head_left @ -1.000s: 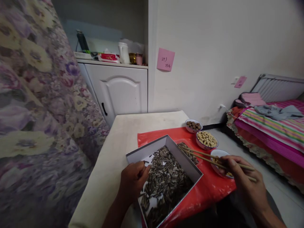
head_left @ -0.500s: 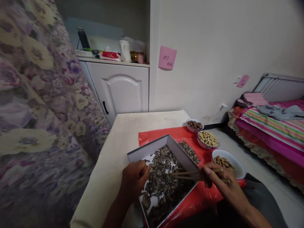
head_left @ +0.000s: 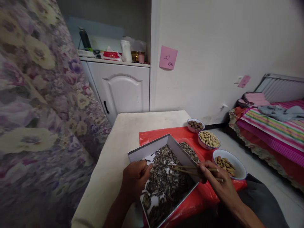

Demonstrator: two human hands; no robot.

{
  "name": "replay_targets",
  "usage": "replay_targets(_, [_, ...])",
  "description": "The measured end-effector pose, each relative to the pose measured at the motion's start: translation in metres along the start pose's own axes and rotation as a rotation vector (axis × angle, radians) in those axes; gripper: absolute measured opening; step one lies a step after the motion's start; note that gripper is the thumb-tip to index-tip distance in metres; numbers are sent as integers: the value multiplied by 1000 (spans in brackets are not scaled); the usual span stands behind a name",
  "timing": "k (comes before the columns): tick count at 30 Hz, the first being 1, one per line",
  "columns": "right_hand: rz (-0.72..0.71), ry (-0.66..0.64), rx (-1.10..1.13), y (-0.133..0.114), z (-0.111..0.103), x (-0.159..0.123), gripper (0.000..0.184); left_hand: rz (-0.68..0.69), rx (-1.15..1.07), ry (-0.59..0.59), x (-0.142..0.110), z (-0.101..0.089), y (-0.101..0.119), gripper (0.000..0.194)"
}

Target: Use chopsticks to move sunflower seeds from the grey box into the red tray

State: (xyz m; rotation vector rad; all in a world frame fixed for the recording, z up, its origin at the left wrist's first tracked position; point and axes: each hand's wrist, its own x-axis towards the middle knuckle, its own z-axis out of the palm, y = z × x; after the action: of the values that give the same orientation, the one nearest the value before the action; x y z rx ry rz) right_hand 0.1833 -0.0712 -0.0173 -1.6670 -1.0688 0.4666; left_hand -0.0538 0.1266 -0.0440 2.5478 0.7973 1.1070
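A shallow white box holds many striped sunflower seeds, with bits of its white floor showing between them. My left hand is closed around the box's left wall, thumb on the inner side; the wall under the hand is hidden. In my right hand is a pair of chopsticks, reaching over the right wall. Their tips are close together among the seeds near the middle of the box; whether a seed is between them I cannot make out. Behind the box's right wall, a clear tray holds more sunflower seeds.
A red plastic sheet lies under the box on the cream-covered table. Along the right stand a bowl of round brown nuts, a bowl of peanuts and a bowl of almonds. A floral curtain hangs at left.
My right hand has shifted slightly left, and the chopstick tips have moved up a little over the seeds, closer together. My left hand stays on the box wall.
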Motion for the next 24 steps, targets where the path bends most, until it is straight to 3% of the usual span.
replay_targets(8, [1, 47, 17, -5, -7, 1, 32, -9, -16, -3, 2, -1, 2, 40])
replay_targets(18, [17, 518, 111, -4, -63, -2, 29, -9, -27, 14, 1, 0, 1, 40])
replay_targets(24, [8, 470, 113, -5, -59, -2, 30, -25, -36, -4, 2, 0, 1, 39])
